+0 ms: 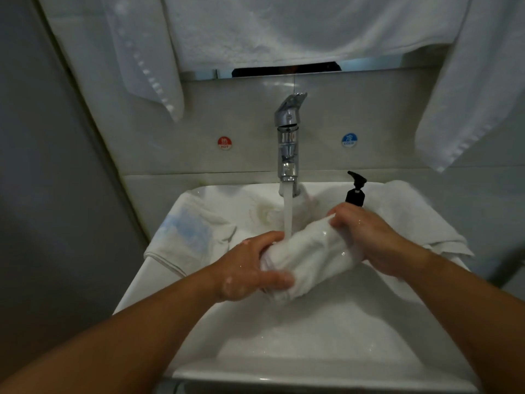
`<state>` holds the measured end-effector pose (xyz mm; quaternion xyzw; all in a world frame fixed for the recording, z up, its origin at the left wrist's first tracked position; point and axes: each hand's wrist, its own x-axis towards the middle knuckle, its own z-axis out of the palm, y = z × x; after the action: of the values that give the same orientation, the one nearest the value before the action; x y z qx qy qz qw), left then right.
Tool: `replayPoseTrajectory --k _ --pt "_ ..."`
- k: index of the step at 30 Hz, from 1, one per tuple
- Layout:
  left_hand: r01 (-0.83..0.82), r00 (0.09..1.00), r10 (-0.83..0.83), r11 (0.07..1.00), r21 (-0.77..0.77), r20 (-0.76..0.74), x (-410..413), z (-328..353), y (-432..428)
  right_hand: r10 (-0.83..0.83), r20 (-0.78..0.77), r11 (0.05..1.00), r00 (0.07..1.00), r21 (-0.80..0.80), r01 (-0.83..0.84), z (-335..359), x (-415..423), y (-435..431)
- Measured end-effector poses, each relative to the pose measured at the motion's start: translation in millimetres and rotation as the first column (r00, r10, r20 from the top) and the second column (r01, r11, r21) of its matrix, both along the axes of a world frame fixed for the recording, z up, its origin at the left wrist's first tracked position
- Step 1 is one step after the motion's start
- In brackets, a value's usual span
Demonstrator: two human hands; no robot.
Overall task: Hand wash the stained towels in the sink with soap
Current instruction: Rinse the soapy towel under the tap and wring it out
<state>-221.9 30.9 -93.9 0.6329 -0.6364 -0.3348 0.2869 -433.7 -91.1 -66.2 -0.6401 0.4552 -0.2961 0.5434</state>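
A rolled, wet white towel point(309, 254) is held over the white sink point(298, 351), just under the stream of water from the chrome tap point(288, 143). My left hand point(252, 268) grips its near end, with soap foam on the knuckles. My right hand point(366, 237) grips its far end. A white towel with a blue stain point(187, 237) lies over the sink's left rim. Another white towel point(420, 220) lies over the right rim. A black soap pump bottle point(355, 191) stands behind my right hand, partly hidden.
White towels hang from above at the back left point(147, 61), middle point(298, 29) and right point(477, 95). Red hot point(224, 143) and blue cold point(349, 140) stickers flank the tap on the tiled wall. A grey wall closes the left side.
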Motion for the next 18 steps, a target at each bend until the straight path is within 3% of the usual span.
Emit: replayPoseTrajectory --k 4,7,10,13,16,18 --pt "-0.015 0.993 0.018 1.0 0.027 -0.12 8.8 3.0 2.8 0.185 -0.12 0.978 0.975 -0.079 -0.195 -2.6 -4.3 3.8" --pt "-0.075 0.983 0.087 0.994 0.084 -0.159 22.9 2.7 3.8 0.414 -0.217 0.909 0.884 0.055 -0.413 -7.6 -6.7 9.1" --pt "-0.033 0.997 0.021 0.985 0.17 0.073 24.4 4.4 4.2 0.493 -0.437 0.86 0.752 0.113 -0.498 -12.4 -7.7 12.6" --pt "0.02 0.958 -0.09 0.969 0.248 0.273 13.5 3.3 2.4 0.441 -0.734 0.761 0.517 0.0 -0.649 -15.0 -4.8 17.3" --pt "0.039 0.883 -0.138 0.974 0.221 0.449 5.4 1.4 0.2 0.387 -0.796 0.679 0.465 -0.094 -0.728 -13.9 0.2 25.9" --pt "0.104 0.852 -0.189 0.975 0.197 0.488 -2.0 -2.9 3.7 0.431 -0.793 0.626 0.43 -0.08 -0.775 -20.0 5.7 34.8"
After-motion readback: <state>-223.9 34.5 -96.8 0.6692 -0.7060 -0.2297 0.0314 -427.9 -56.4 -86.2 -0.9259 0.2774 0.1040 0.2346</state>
